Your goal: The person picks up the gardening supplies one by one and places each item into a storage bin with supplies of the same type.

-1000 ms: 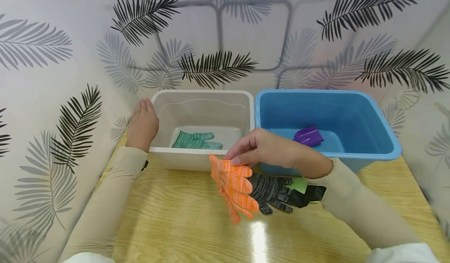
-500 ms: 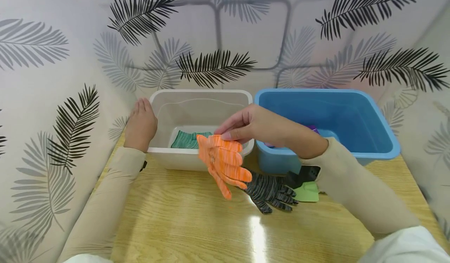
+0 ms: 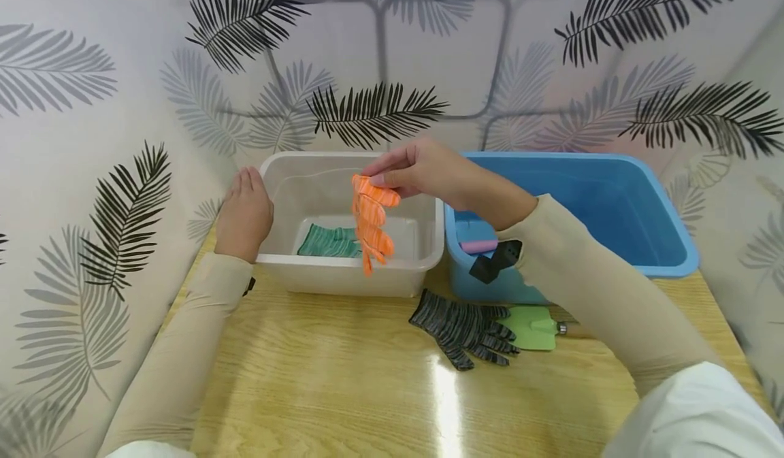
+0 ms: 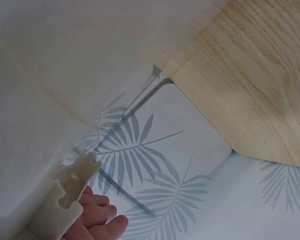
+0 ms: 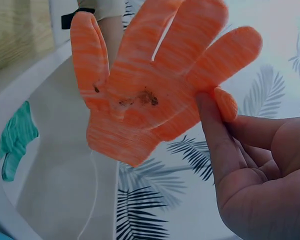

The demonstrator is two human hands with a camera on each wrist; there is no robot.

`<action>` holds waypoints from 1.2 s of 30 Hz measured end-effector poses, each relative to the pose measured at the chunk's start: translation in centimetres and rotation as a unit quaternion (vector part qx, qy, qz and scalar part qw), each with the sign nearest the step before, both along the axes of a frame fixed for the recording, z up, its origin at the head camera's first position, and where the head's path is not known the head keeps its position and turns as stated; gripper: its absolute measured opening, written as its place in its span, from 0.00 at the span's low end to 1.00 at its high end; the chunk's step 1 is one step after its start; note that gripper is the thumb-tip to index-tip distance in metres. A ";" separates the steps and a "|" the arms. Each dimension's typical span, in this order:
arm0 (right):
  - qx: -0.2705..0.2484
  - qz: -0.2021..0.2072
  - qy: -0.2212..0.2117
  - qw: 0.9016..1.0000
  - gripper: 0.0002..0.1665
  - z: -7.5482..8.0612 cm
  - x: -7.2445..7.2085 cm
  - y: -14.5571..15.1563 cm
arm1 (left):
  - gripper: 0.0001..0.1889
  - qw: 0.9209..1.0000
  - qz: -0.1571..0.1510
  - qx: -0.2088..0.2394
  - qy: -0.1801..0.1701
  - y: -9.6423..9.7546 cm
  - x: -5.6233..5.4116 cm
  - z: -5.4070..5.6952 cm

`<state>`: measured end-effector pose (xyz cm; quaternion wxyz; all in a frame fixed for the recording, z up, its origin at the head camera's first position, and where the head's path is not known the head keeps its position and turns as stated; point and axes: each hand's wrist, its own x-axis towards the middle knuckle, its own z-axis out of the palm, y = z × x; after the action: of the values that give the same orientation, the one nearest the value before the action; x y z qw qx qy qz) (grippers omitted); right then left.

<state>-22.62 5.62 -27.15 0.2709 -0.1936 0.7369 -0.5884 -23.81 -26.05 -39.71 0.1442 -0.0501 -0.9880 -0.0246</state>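
My right hand point(image 3: 429, 169) pinches an orange knit glove point(image 3: 369, 223) by its edge, between thumb and fingers. The glove dangles over the off-white bin point(image 3: 343, 263), and dark smudges mark it in the right wrist view, where the thumb and fingertips point(image 5: 210, 115) grip one side. Inside that bin lies a green knit glove point(image 3: 324, 240), partly hidden behind the orange one. My left hand point(image 3: 246, 209) rests along the bin's left rim, fingers extended together; the left wrist view catches only some of its fingers point(image 4: 97, 215).
A blue bin point(image 3: 625, 179) stands close on the right, with a pink handle point(image 3: 479, 246) in it, partly behind my right arm. In front lie a dark grey striped glove point(image 3: 459, 322) and a green trowel point(image 3: 531, 329) on the wooden table point(image 3: 318, 376). A leaf-patterned cloth surrounds it.
My right hand has lifted the orange glove up and away from me, from before the off-white bin to over it. The green trowel has come into fuller view. My left hand stays put.
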 end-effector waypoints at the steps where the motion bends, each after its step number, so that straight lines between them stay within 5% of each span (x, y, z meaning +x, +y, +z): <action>1: 0.003 -0.007 0.000 1.000 0.15 -0.2 -0.4 -0.2 | 0.28 1.000 0.001 -0.001 0.000 0.0 0.0 0.0; 19: 0.080 -0.064 -0.008 0.995 0.13 -5.8 -6.8 -3.2 | 0.29 1.000 0.001 -0.003 -0.005 0.0 0.0 0.2; 36: 0.070 -0.062 -0.061 0.994 0.14 -8.8 -8.3 -5.9 | 0.31 1.000 0.003 -0.023 -0.007 -0.1 -0.2 0.0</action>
<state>-30.96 -0.32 -35.93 0.2914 -0.0916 0.7691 -0.5614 -23.97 -26.13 -39.75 0.1363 -0.0508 -0.9894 -0.0018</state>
